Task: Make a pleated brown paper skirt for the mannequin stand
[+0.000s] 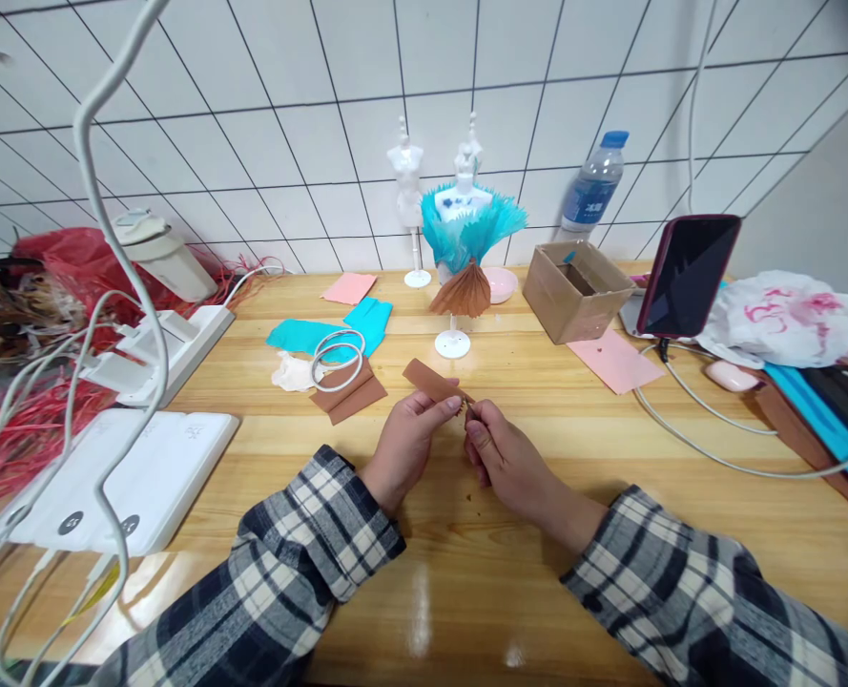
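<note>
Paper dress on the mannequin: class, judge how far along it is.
Done: teal fan and brown fan sit on the front mannequin. In hand: left hand and right hand pinch a brown strip, pleated at one end. Left: the rear mannequin is bare; teal paper lies flat.

Craft workbench — wooden table [610, 534] against tiled wall [287, 114], miniature mannequins [407, 181], paper sheets [350, 287] — hobby workshop setting.

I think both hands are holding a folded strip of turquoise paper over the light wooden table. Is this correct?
Only the colour is wrong. The head view shows the left hand and the right hand holding a folded strip of brown paper over the light wooden table. The turquoise paper sheets lie farther back, untouched.
</note>
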Demonstrator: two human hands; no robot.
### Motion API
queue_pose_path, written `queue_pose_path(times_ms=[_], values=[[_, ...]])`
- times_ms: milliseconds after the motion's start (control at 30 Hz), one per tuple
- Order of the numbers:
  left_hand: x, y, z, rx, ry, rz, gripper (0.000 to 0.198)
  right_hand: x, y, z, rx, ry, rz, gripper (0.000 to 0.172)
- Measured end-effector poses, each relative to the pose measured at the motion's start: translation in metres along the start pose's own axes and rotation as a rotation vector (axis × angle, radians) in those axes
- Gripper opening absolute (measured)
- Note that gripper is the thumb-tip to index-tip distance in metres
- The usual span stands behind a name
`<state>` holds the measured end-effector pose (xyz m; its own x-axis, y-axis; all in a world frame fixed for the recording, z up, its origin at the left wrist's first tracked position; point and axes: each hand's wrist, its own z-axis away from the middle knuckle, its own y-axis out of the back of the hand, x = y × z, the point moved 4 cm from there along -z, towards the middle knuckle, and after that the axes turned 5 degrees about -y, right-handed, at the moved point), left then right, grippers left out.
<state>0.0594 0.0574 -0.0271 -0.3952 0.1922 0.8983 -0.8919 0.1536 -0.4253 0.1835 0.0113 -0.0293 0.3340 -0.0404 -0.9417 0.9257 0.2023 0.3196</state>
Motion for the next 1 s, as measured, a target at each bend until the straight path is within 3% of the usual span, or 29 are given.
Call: queue_pose_path(times_ms=[333,467,600,733,1000], values=[[0.001,0.001,0.001,0.010,0.008,0.012,0.027,-0.001,0.003,0.000,0.009,-0.011,0.061,0.020],[0.002,0.004,-0.002,0.001,0.002,0.073,0.025,-0.001,0.005,-0.001,-0.047,0.006,0.124,0.020],[0.006,0.009,-0.006,-0.007,-0.005,0.106,0.021,0.001,0.013,-0.001,-0.063,-0.013,0.128,0.028],[0.009,0.010,-0.008,-0.078,0.055,0.033,0.029,-0.001,0.018,-0.001,-0.030,-0.031,0.119,0.039],[0.007,0.012,-0.008,-0.145,0.118,-0.079,0.035,-0.002,0.016,-0.004,-0.014,-0.041,0.190,0.034]])
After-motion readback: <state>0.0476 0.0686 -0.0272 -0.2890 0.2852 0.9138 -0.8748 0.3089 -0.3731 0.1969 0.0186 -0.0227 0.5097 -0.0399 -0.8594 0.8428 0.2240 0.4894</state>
